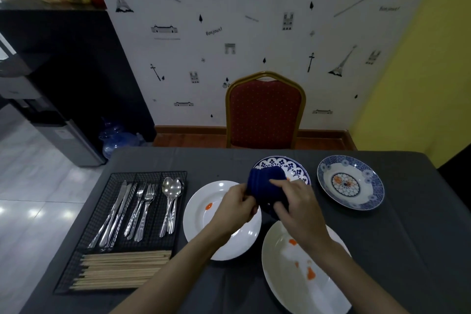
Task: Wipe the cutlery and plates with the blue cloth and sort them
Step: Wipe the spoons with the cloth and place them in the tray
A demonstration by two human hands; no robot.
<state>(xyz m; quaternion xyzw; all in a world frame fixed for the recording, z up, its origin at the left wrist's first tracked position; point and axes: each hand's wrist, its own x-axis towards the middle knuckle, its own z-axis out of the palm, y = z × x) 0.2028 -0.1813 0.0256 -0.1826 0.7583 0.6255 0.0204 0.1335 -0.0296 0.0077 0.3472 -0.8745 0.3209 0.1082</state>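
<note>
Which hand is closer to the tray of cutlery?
The left hand. It holds the blue cloth above the white plate beside the cutlery tray; the right hand is farther off, across the cloth.

Navy cloth (265, 190), orange-smeared white plates (204, 214), blue floral-patterned plates (356, 183).

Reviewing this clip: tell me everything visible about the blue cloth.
The dark blue cloth looks like thick, soft fabric with ribbed folds along its top. It is bunched up and held above the grey-covered table, the left hand pinching its left edge and the right hand gripping its right side, with one finger laid across the front. It partly hides the blue-and-white floral plate behind it.
</note>
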